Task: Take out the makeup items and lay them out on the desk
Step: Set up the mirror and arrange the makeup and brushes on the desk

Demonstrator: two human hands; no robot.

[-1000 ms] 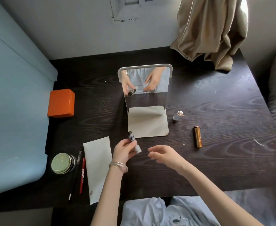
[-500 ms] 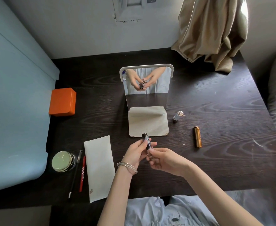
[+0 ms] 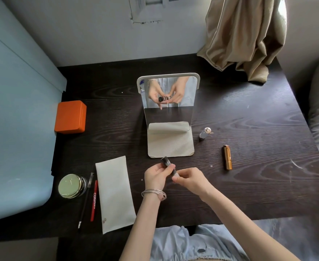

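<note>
Head view shows a dark makeup tube (image 3: 167, 164) held above the desk (image 3: 249, 185), at six o'clock from the mirror (image 3: 169, 113). Left hand (image 3: 156, 176) grips its upper part; right hand (image 3: 190, 178) fingers pinch the lower end. Best laid flat at three o'clock, beside the gold lipstick (image 3: 227, 157), so it won't roll.

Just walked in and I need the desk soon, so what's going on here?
A person is seated at the dark desk laying out makeup. Both hands hold one small dark tube in front of the standing mirror: the left hand grips its upper part, the right hand pinches its lower end. Already lying out are a gold lipstick, a silver tube, a green-lidded jar, two pencils and a white pouch.
</note>
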